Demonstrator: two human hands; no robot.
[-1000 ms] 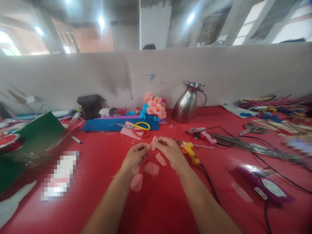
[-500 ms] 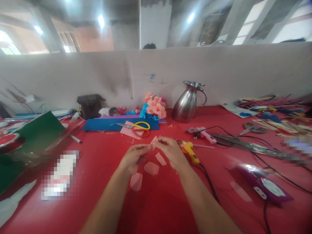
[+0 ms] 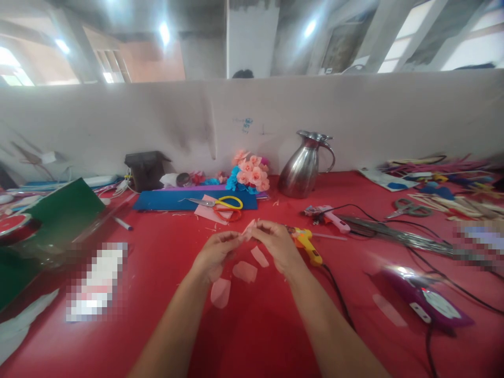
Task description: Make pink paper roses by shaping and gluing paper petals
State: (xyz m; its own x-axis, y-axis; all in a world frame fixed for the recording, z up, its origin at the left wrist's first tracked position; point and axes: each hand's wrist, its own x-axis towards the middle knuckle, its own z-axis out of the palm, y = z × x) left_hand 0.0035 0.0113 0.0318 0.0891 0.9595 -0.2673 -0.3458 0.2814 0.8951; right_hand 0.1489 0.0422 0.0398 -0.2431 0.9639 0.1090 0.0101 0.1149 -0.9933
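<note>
Between the fingertips of both hands is a small pink paper petal (image 3: 248,230), raised over the red table. My left hand (image 3: 218,253) pinches its left side; my right hand (image 3: 274,242) pinches it from the right, thumb and fingers pressed together. Below the hands lie loose pink paper pieces: a narrow one (image 3: 259,256), a wider one (image 3: 244,272) and a rounded one (image 3: 220,293). Just right of my right hand a yellow glue gun (image 3: 306,244) rests on its side, partly hidden by that hand.
Scissors (image 3: 228,203) lie on blue sheets (image 3: 169,200) at the back, near a bunch of paper flowers (image 3: 252,173). A steel jug (image 3: 303,165) stands behind. To the right are a pink glue gun (image 3: 334,219), a purple device (image 3: 427,299) and black cords.
Both hands stay at nearly the same spot, with the pink petal between them. Its top edge leans slightly differently. Nothing else has visibly moved.
</note>
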